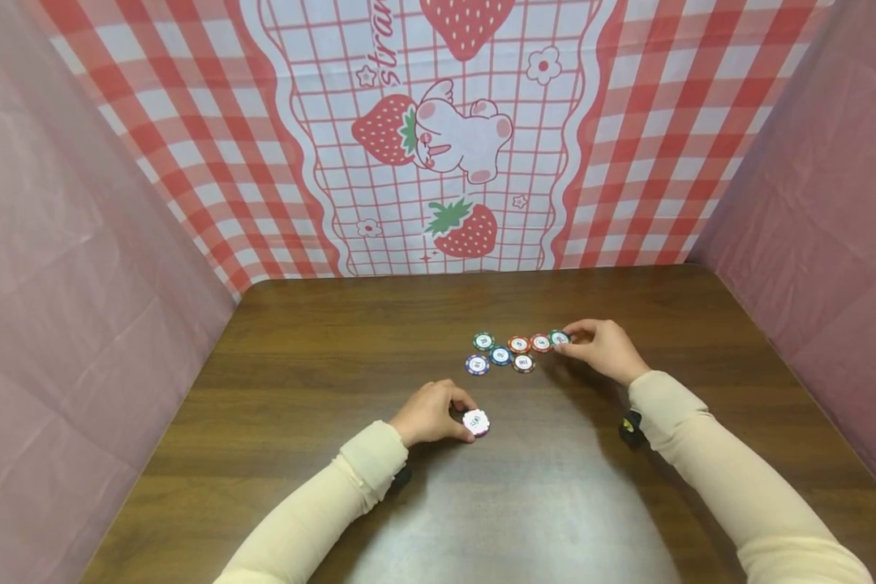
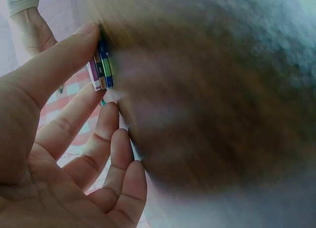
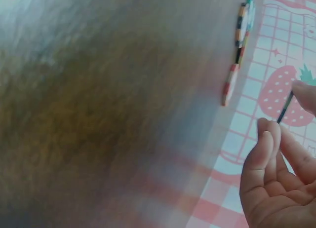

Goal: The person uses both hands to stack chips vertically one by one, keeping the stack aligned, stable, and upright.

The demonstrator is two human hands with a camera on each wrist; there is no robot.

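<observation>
My left hand pinches a short stack of poker chips between thumb and fingertips, a white one on top. The left wrist view shows the edges of the stacked chips, close to the tabletop; whether they touch it I cannot tell. Farther back on the right, my right hand pinches a single green poker chip by its rim. In the right wrist view this chip is edge-on and raised off the table. Just left of it lie a red chip and an orange-red chip.
Other chips lie flat in a loose cluster: a green one, a light blue one, a dark blue one and a brown one. The wooden table ends at a strawberry-print cloth; pink cloth hangs at both sides.
</observation>
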